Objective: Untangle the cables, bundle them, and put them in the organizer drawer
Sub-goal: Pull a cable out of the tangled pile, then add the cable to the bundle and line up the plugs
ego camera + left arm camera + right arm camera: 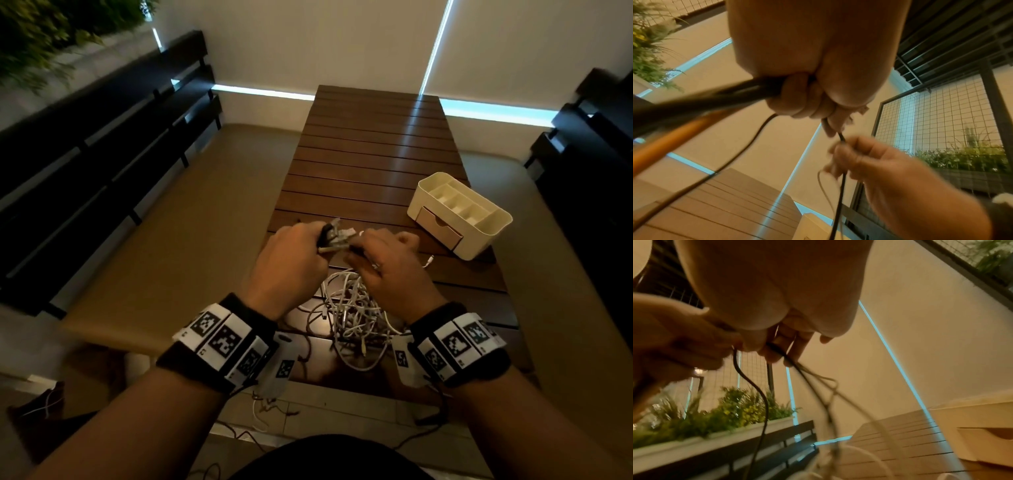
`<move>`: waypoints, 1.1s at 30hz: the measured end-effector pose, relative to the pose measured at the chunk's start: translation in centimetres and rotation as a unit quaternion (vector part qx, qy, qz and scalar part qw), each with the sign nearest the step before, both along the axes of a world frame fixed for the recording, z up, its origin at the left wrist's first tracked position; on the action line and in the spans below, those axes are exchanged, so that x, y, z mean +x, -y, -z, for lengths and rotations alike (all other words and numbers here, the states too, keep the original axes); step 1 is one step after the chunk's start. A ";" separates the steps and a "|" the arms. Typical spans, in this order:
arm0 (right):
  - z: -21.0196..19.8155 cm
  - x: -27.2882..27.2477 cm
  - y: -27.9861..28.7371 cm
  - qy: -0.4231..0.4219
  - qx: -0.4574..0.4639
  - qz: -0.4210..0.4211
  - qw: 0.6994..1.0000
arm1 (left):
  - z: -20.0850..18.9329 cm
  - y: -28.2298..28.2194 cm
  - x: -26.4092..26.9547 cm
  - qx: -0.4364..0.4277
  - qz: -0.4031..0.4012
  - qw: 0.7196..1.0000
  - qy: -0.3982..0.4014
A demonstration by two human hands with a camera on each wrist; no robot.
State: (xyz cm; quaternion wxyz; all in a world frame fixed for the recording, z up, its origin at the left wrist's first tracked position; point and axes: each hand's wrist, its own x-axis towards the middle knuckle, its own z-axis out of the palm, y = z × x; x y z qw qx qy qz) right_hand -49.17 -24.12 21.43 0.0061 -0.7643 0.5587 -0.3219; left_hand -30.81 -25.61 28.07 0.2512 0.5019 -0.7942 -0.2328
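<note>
At frame centre my left hand grips a dark cable bundle; my right hand pinches a strand above the white tangle on the worktop.

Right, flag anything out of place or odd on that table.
The white cable tangle is still one knotted heap at the near edge of the slatted table, with strands hanging over the edge. The organizer sits askew to the slats, drawer closed. Both hands, left and right, grip a dark cable.
</note>
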 end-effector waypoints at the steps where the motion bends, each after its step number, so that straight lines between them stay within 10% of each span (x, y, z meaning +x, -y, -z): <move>1: 0.6 -0.5 0.0 -0.026 0.024 0.013 0.999 | -0.3 0.0 0.1 -0.004 -0.013 1.000 -0.028; 12: 0.1 -3.9 -0.2 -0.080 0.198 0.111 0.971 | -1.3 0.0 2.2 0.047 -0.146 0.971 -0.185; 15: -3.0 -1.5 -1.1 0.088 0.208 0.007 0.974 | -1.4 -0.3 1.9 0.048 -0.144 0.971 -0.184; 19: -4.9 0.5 -2.2 0.426 0.280 -0.100 0.854 | -1.1 -0.4 2.3 0.049 -0.152 0.970 -0.183; 27: -1.6 2.5 -2.7 0.316 0.267 -0.067 0.908 | 1.8 -1.1 3.8 0.119 -0.114 0.971 -0.175; 33: 0.9 3.8 -5.3 0.377 0.478 -0.060 0.791 | 2.8 -0.9 6.2 0.153 -0.103 0.957 -0.225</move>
